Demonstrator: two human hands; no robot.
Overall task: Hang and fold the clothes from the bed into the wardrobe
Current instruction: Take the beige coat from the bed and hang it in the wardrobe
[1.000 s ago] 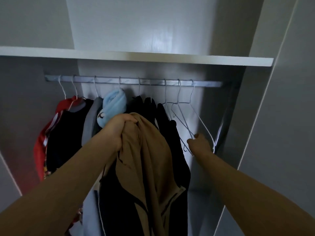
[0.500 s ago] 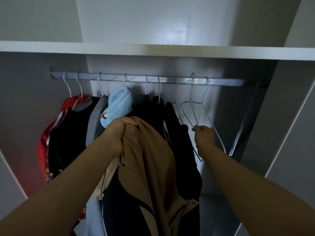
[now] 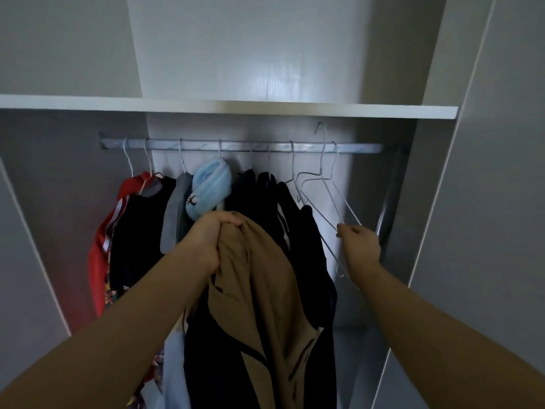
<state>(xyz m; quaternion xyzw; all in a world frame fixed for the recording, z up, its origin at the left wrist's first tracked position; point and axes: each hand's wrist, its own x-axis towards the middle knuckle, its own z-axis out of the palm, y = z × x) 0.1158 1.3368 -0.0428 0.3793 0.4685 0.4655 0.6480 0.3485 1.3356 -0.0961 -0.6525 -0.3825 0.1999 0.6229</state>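
Honestly, with the right hand (image 3: 358, 246) pinching the wire hanger (image 3: 323, 154) low down at centre right, hook above the rail (image 3: 362, 148), I'd tilt it out slowly to avoid snagging neighbours, while the left hand (image 3: 211, 243) keeps its fist round the brown garment (image 3: 259, 290) mid-frame.

No legible text in the wardrobe (image 3: 486, 202). Only candidate: faint repeated grey print along the hanging rail (image 3: 241, 146), clearest mid-rail and right of it, too blurred to read. Nothing readable on the hung clothes (image 3: 138, 225) below the rail.
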